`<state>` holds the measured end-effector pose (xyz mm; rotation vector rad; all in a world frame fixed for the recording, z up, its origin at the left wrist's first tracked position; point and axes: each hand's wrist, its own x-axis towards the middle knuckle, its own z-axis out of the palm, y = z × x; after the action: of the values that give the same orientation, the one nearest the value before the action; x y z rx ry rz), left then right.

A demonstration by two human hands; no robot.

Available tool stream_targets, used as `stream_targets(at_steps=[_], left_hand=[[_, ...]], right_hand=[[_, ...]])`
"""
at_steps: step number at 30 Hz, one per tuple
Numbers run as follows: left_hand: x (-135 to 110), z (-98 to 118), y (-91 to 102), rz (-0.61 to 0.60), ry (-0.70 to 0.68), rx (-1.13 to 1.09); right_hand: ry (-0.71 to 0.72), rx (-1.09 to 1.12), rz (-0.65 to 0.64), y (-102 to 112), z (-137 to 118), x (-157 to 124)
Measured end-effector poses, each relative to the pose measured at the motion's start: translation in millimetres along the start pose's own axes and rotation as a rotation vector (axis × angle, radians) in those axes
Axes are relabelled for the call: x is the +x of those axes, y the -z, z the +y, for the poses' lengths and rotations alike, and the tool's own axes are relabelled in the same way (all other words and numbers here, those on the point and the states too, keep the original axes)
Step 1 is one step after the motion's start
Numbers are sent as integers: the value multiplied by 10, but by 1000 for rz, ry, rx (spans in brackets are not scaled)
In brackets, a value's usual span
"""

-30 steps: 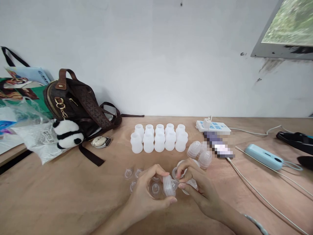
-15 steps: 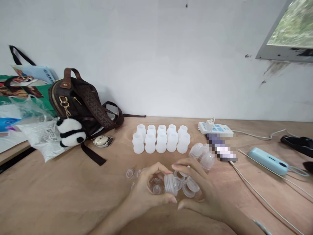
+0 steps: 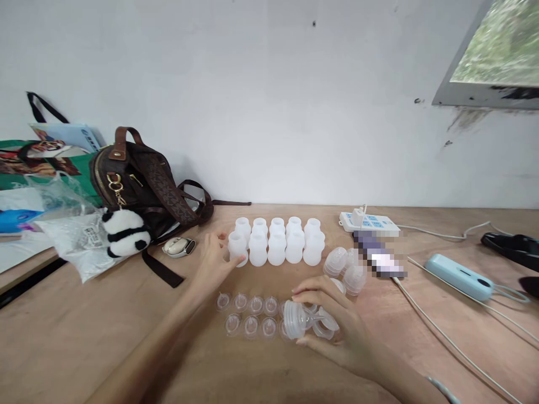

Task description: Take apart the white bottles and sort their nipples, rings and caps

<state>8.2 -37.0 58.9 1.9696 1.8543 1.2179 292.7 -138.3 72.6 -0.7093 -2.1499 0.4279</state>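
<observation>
My left hand [image 3: 214, 259] is at the left end of the rows of white frosted baby bottles [image 3: 277, 248]. Its fingers and thumb are apart beside the front-left bottle [image 3: 238, 242], with the thumb tip overlapping its front; a firm hold does not show. In my right hand [image 3: 337, 317], a clear ribbed screw collar with a nipple [image 3: 295, 320] is pinched between thumb and fingers, lying sideways with the nipple toward my palm. Clear nipples [image 3: 251, 325] stand in two rows below. Partly hidden behind my right hand lies a clear ring [image 3: 323, 330].
Clear domed caps [image 3: 354, 278] sit right of the bottles. Farther right are a phone [image 3: 379, 255], a power strip [image 3: 370, 222], a light-blue device [image 3: 458, 278] and cables. At left stand a brown backpack [image 3: 138, 179] with a panda charm [image 3: 125, 233], a mouse [image 3: 177, 247] and plastic bags.
My left hand has left the collar and moved up and left to the front-left bottle. My right hand now holds the collar alone. The view has shifted slightly.
</observation>
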Motion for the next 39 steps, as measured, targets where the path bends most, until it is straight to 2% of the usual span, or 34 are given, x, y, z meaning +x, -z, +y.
stream_targets(at_steps=[3, 5, 9, 11, 14, 16, 18, 22, 25, 27, 30, 33, 36, 39], left_hand=[[79, -127, -76, -61, -2, 48], [87, -141, -50, -82, -8, 50], [51, -40, 200, -111, -27, 51], [6, 83, 346, -151, -61, -37], [-111, 314, 461, -326, -94, -317], [-212, 441, 457, -544, -60, -503], [-314, 513, 417, -699, 9, -613], [-452, 553, 352, -831, 191, -695], [-481, 595, 355, -999, 267, -749], [-483, 626, 369, -1063, 301, -783], [-495, 633, 380, -1055, 349, -793], [-533, 606, 361, -1015, 287, -746], [-593, 627, 311, -808, 74, -618], [-657, 710, 241, -586, -229, -421]], right_hand=[[7, 12, 3, -4, -3, 8], [4, 14, 11, 2, 0, 14], [8, 25, 60, 24, 11, 20], [-6, 28, 81, 31, 18, 15], [-44, 6, 121, 36, 29, 1], [-57, -5, 155, 42, 34, -4], [-49, 2, 187, 53, 35, -1], [17, 49, 211, 73, 33, 4], [69, 28, 134, 73, 36, -7], [106, -3, 88, 70, 38, -16], [146, -19, 60, 74, 34, -18], [120, -22, 37, 87, 26, -4], [15, -40, 79, 84, 37, 12], [-109, -52, 175, 59, 76, 13]])
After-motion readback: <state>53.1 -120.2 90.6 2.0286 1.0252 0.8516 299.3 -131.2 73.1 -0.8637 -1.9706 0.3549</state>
